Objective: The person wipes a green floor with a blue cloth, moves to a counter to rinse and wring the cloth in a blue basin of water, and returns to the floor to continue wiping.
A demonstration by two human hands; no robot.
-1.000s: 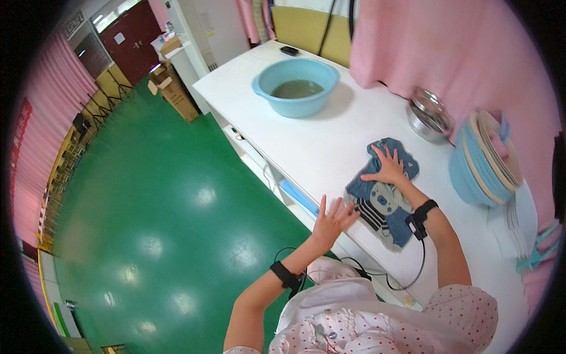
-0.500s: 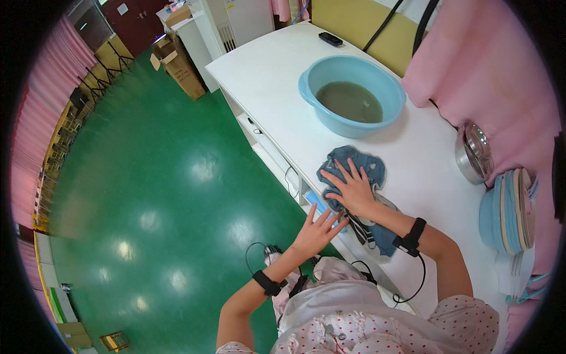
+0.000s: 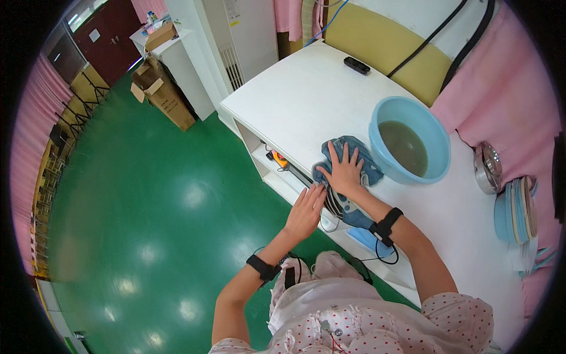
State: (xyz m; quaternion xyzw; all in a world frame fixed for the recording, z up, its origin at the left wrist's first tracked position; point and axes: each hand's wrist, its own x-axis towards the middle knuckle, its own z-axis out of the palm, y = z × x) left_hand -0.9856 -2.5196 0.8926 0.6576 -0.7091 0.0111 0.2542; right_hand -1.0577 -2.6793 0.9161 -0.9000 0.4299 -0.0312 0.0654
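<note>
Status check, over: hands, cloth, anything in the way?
Right hand spread on blue cloth. Left hand beside cloth, contact unclear. Cloth rumpled on white table. Blue basin close on its right.

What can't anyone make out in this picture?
Head view: part of the blue cloth, covered by the right fingers and palm.
Head view: the bottom of the light-blue basin, hidden by murky water.
Head view: whether the left fingers touch the blue cloth; this angle doesn't settle it.
Head view: what the cardboard box holds; its opening shows too small.
</note>
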